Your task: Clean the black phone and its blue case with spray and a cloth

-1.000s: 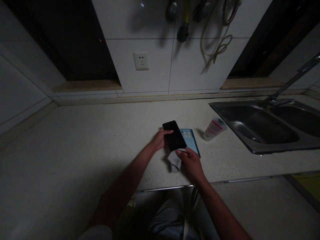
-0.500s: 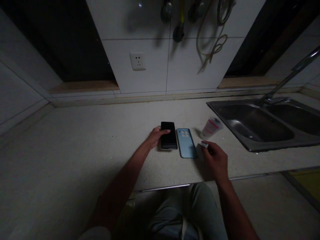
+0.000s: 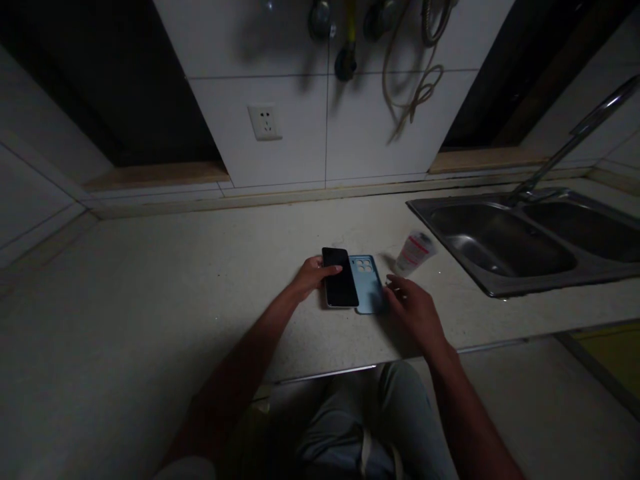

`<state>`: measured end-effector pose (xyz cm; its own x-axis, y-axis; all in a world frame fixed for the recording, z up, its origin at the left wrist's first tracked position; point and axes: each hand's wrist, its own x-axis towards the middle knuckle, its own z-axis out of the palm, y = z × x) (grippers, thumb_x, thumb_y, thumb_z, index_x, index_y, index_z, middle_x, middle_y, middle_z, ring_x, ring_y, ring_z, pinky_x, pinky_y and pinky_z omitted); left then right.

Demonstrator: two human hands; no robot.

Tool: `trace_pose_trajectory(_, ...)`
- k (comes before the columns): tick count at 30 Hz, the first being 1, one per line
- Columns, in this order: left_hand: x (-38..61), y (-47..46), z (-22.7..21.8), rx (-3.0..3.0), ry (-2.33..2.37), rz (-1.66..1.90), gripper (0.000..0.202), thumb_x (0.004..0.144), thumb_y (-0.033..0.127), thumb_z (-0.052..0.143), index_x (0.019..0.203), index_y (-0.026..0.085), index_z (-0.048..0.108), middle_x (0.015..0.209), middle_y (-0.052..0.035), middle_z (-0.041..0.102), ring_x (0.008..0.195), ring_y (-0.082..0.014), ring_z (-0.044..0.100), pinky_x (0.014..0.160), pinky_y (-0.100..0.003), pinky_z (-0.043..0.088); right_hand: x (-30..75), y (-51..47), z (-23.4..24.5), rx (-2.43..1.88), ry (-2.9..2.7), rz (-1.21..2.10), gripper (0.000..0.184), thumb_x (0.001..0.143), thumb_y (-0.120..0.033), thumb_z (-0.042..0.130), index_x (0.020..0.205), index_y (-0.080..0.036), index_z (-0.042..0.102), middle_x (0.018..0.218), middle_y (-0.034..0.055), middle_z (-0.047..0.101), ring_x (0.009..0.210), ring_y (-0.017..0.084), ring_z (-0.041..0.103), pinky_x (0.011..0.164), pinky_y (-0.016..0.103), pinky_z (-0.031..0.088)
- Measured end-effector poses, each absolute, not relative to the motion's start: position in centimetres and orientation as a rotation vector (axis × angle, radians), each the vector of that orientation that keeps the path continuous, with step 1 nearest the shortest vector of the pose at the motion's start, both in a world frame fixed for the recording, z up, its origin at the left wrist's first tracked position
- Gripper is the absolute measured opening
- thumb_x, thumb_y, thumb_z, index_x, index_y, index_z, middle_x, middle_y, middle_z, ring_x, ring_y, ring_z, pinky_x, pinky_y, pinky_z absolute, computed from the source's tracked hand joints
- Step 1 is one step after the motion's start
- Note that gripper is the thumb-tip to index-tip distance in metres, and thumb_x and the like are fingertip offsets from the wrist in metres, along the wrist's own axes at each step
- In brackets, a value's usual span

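A black phone point(image 3: 339, 285) lies screen up on the pale countertop point(image 3: 200, 280), its right edge over a light blue phone case point(image 3: 369, 292). My left hand point(image 3: 311, 277) grips the phone's left side, thumb on the screen. My right hand point(image 3: 415, 313) hovers just right of the case with fingers loosely spread, its fingertips at the case's right edge. It holds nothing that I can see.
A small white bottle with a red label point(image 3: 415, 252) lies on its side right of the case. A steel double sink point(image 3: 505, 243) with a tap point(image 3: 575, 133) fills the right. A wall socket point(image 3: 265, 123) and hanging utensils and cord point(image 3: 415, 87) are behind.
My right hand let go of the white cloth and moved right, then came back to the case. The phone went from being held tilted to lying beside and partly over the case.
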<state>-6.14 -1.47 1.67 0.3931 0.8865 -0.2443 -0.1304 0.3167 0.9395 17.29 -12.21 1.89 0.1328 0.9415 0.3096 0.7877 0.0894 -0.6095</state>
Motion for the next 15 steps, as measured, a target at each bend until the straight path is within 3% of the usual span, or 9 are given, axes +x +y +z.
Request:
trace_pose_trajectory(2,-6.1,-1.5,1.6,1.044,0.933,0.813,0.056,0.058,0.039,0.091,0.103,0.013,0.069,0.096,-0.0106,0.073,0.077,-0.0197,0.069,0.064,-0.030,0.053,17.0,-11.0,1.7,-1.832,-1.758,0.324,0.036,0.088,-0.035,0.061,0.117,-0.015,0.068,0.097,0.0135,0.074,0.083,0.025,0.067,0.078,0.036,0.049)
trace_pose_trajectory(5,-5.9,-1.5,1.5,1.098,0.974,0.818,0.060,0.058,0.041,0.091,0.106,0.014,0.068,0.095,-0.0104,0.074,0.078,-0.0209,0.069,0.063,-0.029,0.053,16.7,-9.1,1.6,-1.934,-1.879,0.352,0.020,0.086,-0.024,0.060,0.098,-0.014,0.072,0.088,0.0155,0.074,0.079,0.025,0.066,0.071,0.032,0.044)
trace_pose_trajectory(9,-5.7,-1.6,1.3,1.145,1.032,0.840,0.059,0.060,0.042,0.089,0.108,0.014,0.066,0.087,-0.0087,0.073,0.073,-0.0198,0.068,0.060,-0.027,0.051,15.7,-7.2,2.1,-1.862,-1.918,0.509,0.016,0.080,-0.015,0.055,0.079,-0.015,0.071,0.075,0.0119,0.072,0.066,0.020,0.062,0.062,0.029,0.038)
trace_pose_trajectory(15,-5.6,-1.0,0.5,1.226,1.153,0.928,0.046,0.069,0.037,0.082,0.106,0.016,0.064,0.090,-0.0088,0.073,0.075,-0.0199,0.068,0.066,-0.030,0.051,13.5,-5.2,1.1,-1.522,-1.486,0.991,0.023,0.070,-0.021,0.060,0.087,-0.015,0.073,0.073,0.0057,0.072,0.062,0.018,0.062,0.057,0.028,0.044)
